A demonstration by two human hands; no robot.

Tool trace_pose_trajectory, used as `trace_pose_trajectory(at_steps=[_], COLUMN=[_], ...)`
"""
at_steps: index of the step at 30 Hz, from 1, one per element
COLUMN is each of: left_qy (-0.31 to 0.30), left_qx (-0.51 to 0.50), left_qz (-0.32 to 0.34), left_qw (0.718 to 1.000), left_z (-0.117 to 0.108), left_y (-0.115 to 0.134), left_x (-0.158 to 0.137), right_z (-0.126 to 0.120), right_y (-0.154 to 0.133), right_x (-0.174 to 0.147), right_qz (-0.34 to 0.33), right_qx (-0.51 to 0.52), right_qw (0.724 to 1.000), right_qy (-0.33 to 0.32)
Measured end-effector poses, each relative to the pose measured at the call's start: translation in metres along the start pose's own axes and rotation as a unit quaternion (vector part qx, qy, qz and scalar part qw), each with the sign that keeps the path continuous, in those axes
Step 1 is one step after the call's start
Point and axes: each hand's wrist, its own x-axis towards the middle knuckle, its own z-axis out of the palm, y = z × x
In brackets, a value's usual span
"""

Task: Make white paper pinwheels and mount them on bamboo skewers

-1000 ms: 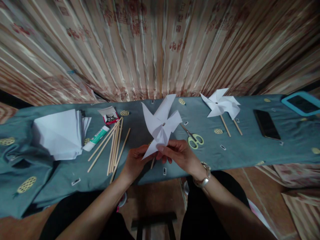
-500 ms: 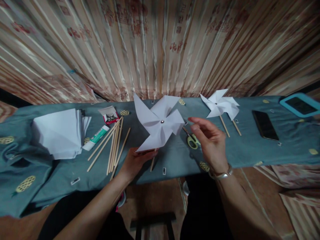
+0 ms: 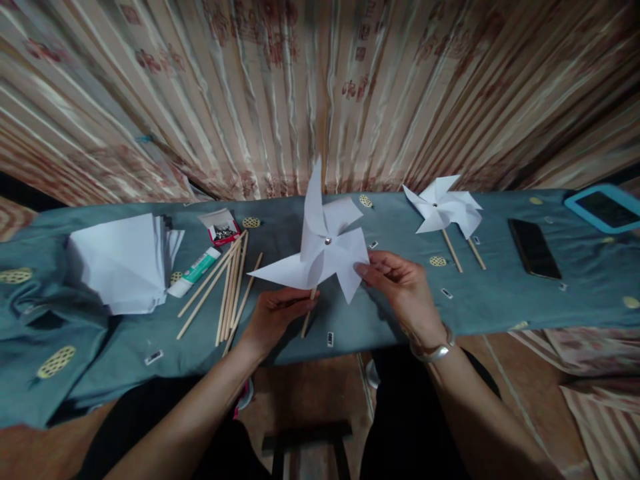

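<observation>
A white paper pinwheel (image 3: 327, 257) with a metal pin at its centre stands up in front of me, above the cloth-covered table. My left hand (image 3: 275, 313) is closed round its wooden stick (image 3: 309, 320), just under the blades. On the other side, my right hand (image 3: 397, 283) pinches the edge of the right-hand blade between thumb and fingers. One blade points straight up and another reaches out to the left over my left hand. A silver bracelet (image 3: 433, 348) circles my right wrist.
Left lie a stack of white paper (image 3: 117, 263), a glue stick (image 3: 194, 272), an open box of metal pins (image 3: 223, 228) and several wooden sticks (image 3: 230, 290). Right are finished-looking pinwheels (image 3: 443, 208), a phone (image 3: 534, 248) and a blue-framed device (image 3: 605, 207). A curtain (image 3: 310, 93) hangs behind.
My right hand has moved left and taken hold of a blade. The pinwheel has turned on its pin. The scissors seen earlier by my right hand no longer show.
</observation>
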Motion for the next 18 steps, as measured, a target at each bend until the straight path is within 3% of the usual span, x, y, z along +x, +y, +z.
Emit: trace_pose_trajectory(at_steps=[12, 18], left_qy=[-0.021, -0.040], left_qx=[0.002, 0.021], left_qz=[0.003, 0.020], left_qw=[1.000, 0.999], left_z=[-0.001, -0.002], left_y=[0.003, 0.006], left_x=[-0.002, -0.004], right_z=[0.014, 0.023], right_y=[0.000, 0.005], right_x=[-0.008, -0.014], right_qz=[0.032, 0.080], right_qx=[-0.020, 0.018], right_qw=[0.997, 0.991], right_qy=[-0.069, -0.106])
